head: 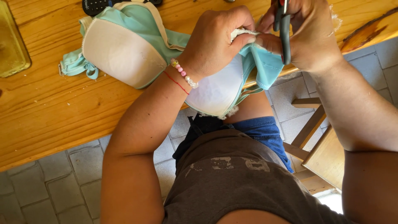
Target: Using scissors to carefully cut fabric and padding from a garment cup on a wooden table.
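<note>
At the desk (62,108) edge, L hand (211,45) grip pinches the mint bra (137,49) cup's top seam; R hand (309,37) grip is wrapped round dark scissors (284,35), just right of the pinch. Best to keep fabric taut w/ blades clear of fingertips.

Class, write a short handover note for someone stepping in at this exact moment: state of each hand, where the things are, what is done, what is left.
Left hand: pinching the edge of the mint-green bra at the cup nearest the table edge.
Right hand: gripping dark-handled scissors, held against that same edge; blades hidden.
The bra's other cup lies on the wooden table, lining up; the held cup overhangs the table edge above the lap.
Done: white padding shows at the pinched edge, so the fabric looks opened there.
Left: how far the cut runs cannot be seen.
</note>
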